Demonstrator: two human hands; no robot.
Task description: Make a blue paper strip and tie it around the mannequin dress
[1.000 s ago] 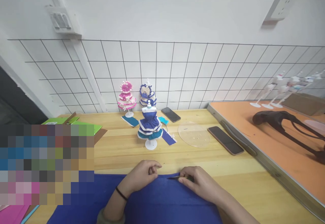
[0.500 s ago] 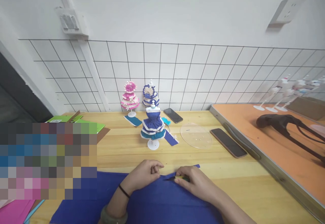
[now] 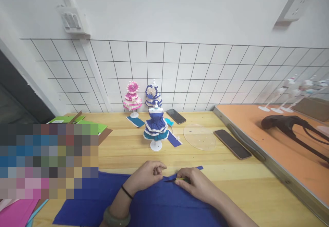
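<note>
A large sheet of dark blue fabric (image 3: 164, 206) lies flat along the front of the table. On its far edge rests my left hand (image 3: 147, 175), its fingers curled and pinching the fabric near the fingertips. My right hand (image 3: 194, 180) is closed round small scissors (image 3: 171, 180) with dark pointed blades and a yellow-green handle. The blades point left along the edge, a short gap from my left fingers. A narrow blue strip (image 3: 199, 167) sticks out beyond my right hand. Most of the scissors' handle is hidden by my fingers.
Behind my hands stands a miniature blue dress form (image 3: 156, 126), with a pink one (image 3: 132, 100) and another blue-white one further back. A phone (image 3: 232, 144) and a clear disc (image 3: 199, 137) lie to the right. An orange board (image 3: 280, 144) borders the table; the left side is pixelated.
The view has shifted very slightly. Both hands stay in place, and the scissors' blades have moved a touch along the fabric edge at most.
</note>
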